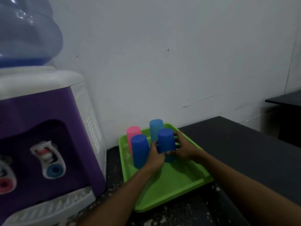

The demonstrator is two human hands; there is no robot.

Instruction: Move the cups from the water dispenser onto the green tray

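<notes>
Several upside-down plastic cups stand at the far end of the green tray (171,185). A dark blue cup (166,141) at the middle is clasped from both sides: my left hand (156,158) grips its left lower side and my right hand (184,149) wraps its right side. Another dark blue cup (140,150) stands just to its left. Behind them are a pink cup (133,132) and a light blue cup (155,128). The water dispenser (45,136), purple and white, stands to the left of the tray.
A blue water bottle (27,30) tops the dispenser, whose two taps (48,159) face me. The tray lies on a dark speckled counter (187,214) against a white wall. A black table surface (244,152) spreads to the right, another dark ledge (286,98) beyond.
</notes>
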